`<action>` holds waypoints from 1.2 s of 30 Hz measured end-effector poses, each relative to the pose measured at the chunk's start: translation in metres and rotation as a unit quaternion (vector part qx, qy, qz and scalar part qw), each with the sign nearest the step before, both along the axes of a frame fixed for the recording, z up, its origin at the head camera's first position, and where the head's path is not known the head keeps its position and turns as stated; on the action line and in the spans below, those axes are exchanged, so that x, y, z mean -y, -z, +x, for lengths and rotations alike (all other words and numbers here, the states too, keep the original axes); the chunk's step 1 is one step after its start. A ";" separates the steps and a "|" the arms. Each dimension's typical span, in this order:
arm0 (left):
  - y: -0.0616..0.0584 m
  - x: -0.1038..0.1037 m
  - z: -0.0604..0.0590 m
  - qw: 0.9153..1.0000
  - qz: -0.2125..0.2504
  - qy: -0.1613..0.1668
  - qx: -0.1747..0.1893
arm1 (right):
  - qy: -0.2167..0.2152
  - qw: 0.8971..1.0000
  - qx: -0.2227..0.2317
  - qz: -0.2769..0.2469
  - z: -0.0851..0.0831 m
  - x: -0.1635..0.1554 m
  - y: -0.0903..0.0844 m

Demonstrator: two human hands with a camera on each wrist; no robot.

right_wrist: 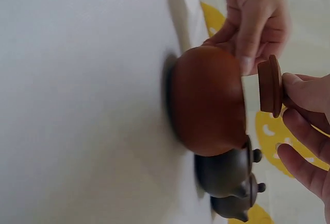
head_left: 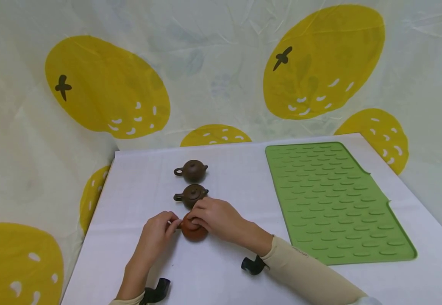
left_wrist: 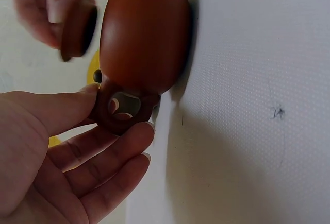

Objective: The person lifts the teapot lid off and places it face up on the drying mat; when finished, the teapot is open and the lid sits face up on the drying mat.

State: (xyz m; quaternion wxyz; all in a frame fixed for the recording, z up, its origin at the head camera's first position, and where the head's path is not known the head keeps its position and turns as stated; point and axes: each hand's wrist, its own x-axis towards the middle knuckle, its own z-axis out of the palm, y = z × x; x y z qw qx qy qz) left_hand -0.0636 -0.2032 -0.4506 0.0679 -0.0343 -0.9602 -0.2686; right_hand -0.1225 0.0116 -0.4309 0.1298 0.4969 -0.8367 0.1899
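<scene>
A reddish-brown clay teapot [head_left: 195,234] stands on the white tabletop, the nearest of three teapots in a row. My left hand [head_left: 157,232] pinches its ring-shaped handle [left_wrist: 110,120] between thumb and fingers. In my right hand [head_left: 218,219] is the teapot's lid [right_wrist: 270,86], pinched by its knob. The right wrist view shows the lid raised off the pot, with a gap between it and the rim. Just behind, a dark brown teapot [head_left: 192,194] with its lid on is partly covered by my right hand in the head view.
Farther back stands another dark brown teapot [head_left: 193,170], its handle to the left. A green ridged mat [head_left: 331,203] lies on the right of the white-covered table [head_left: 144,178]. Behind the table hangs a pale curtain [head_left: 213,76] with yellow fruit prints.
</scene>
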 end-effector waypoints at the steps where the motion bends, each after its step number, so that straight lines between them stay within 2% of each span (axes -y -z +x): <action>1: 0.000 0.000 0.000 1.000 0.001 -0.002 0.002 | -0.002 1.000 0.001 -0.012 0.001 -0.002 -0.003; 6: -0.002 0.000 0.000 1.000 0.004 -0.004 0.004 | 0.005 0.999 0.009 -0.052 0.010 -0.016 -0.015; 13: -0.005 0.000 -0.001 0.999 -0.005 -0.008 0.033 | 0.023 0.995 0.052 -0.082 0.023 -0.053 -0.021; 19: -0.008 0.000 -0.002 0.999 -0.010 -0.005 0.043 | 0.070 0.991 0.055 -0.100 0.020 -0.093 -0.012; 27: -0.009 0.000 -0.005 0.999 -0.015 -0.004 0.040 | 0.150 0.984 0.063 -0.069 0.008 -0.155 0.007; 36: -0.008 -0.002 -0.003 0.999 -0.021 -0.004 0.041 | 0.235 0.965 0.109 -0.037 0.024 -0.203 0.021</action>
